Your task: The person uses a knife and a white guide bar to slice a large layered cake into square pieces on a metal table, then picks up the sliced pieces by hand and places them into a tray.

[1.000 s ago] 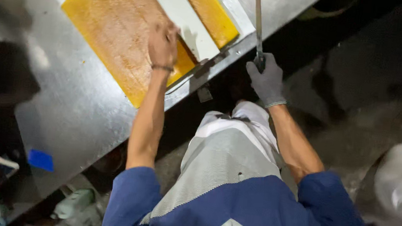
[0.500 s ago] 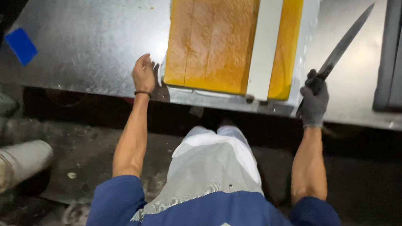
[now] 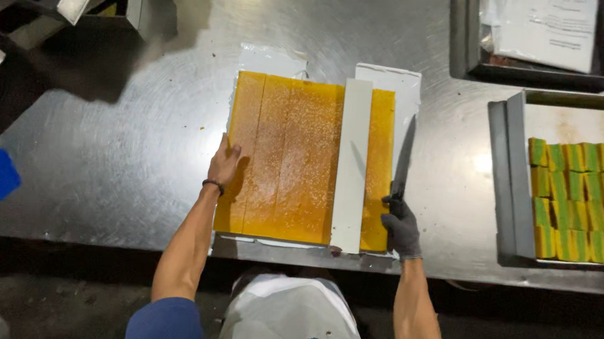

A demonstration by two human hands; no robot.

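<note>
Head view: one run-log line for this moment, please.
left hand: bare, flat on left edge of orange cake slab | right hand: grey glove, grips knife along slab's right edge | white guide strip: lying on slab

White printed sheet in clear plastic bag [image 3: 540, 26], lying in metal tray [image 3: 459, 36], top right.

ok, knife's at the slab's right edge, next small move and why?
Probably draw the knife toward the body along the right edge of the orange slab. The gloved right hand has the blade lined up there, the white guide strip lies parallel, and the left hand braces the far side.
</note>
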